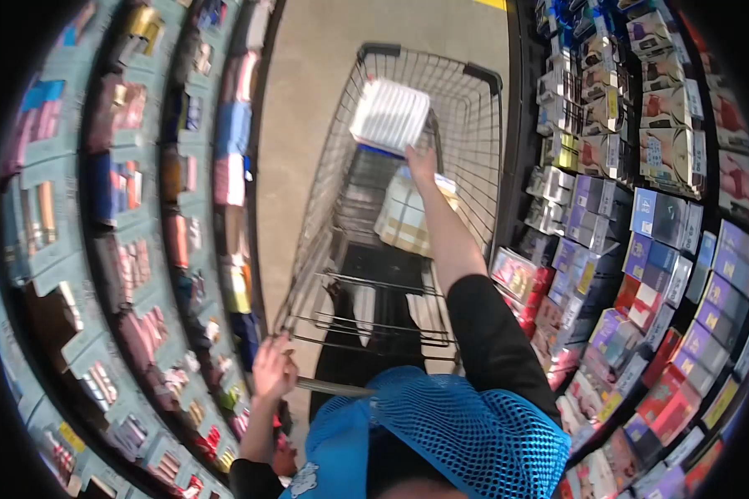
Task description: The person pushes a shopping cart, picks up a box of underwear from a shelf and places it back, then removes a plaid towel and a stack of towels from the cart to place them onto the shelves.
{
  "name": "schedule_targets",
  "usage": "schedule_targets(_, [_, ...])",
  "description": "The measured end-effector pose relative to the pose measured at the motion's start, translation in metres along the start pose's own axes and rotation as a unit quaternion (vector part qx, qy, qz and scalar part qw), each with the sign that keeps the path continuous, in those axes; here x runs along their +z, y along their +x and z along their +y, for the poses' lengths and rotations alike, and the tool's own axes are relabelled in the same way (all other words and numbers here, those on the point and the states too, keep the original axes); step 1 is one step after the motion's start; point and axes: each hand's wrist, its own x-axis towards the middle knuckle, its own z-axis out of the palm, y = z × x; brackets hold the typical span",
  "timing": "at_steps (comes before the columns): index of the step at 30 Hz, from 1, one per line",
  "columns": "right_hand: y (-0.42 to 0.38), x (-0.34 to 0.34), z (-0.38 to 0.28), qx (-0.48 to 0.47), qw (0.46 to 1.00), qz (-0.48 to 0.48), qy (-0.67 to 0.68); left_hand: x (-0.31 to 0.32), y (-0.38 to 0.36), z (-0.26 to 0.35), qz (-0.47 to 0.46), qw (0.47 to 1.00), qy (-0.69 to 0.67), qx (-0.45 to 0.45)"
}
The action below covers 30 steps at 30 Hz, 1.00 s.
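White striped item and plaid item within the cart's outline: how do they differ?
The white striped item shows parallel stripes; the plaid item has crossing bands. The white striped item is nearer the cart's far end, the plaid item nearer the person. The right hand meets the white striped item's corner, while the forearm partly hides the plaid item. Both look pale.

The cart (pixel 472 141) is of metal wire

The head view faces forward and down, close over a shopping cart (pixel 380 51).
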Motion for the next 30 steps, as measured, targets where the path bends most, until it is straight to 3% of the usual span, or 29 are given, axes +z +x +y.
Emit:
schedule_targets(3, [-0.003, -0.003, -0.012, 0.048, 0.998, -0.012, 0.031, 0.000, 0.000, 0.005, 0.000, 1.000, -0.012, -0.023])
schedule_targets(5, [-0.005, -0.005, -0.034, 0.076, 0.988, -0.035, 0.131, 0.000, -0.001, 0.006, -0.005, 0.999, -0.021, -0.031])
schedule_targets(9, [0.036, 0.017, -0.017, 0.055, 0.973, -0.122, 0.189, -0.004, 0.002, 0.008, -0.011, 0.999, -0.019, -0.041])
schedule_targets(14, [0.044, 0.019, -0.011, 0.118, 0.982, -0.082, 0.123, -0.004, 0.002, 0.007, 0.004, 0.999, -0.020, -0.032])
schedule_targets(16, [0.043, 0.021, -0.008, 0.093, 0.954, -0.113, 0.260, -0.003, 0.003, 0.008, 0.015, 0.999, -0.021, -0.030])
schedule_targets(17, [0.043, 0.020, -0.009, 0.087, 0.954, -0.115, 0.261, -0.003, 0.003, 0.007, 0.018, 0.999, -0.025, -0.028])
schedule_targets(19, [0.036, 0.015, -0.018, 0.098, 0.893, -0.170, 0.405, -0.004, 0.003, 0.007, 0.030, 0.999, -0.020, -0.020])
schedule_targets(22, [0.006, -0.009, -0.051, 0.035, 0.866, -0.203, 0.456, -0.005, 0.002, 0.005, 0.039, 0.999, -0.031, -0.016])
schedule_targets(28, [-0.103, -0.090, -0.107, 0.055, 0.848, -0.167, 0.500, -0.001, -0.004, 0.003, 0.052, 0.996, -0.065, -0.036])
schedule_targets(30, [-0.143, -0.106, -0.120, 0.078, 0.773, -0.197, 0.598, 0.000, -0.005, 0.001, 0.084, 0.996, -0.019, -0.001])
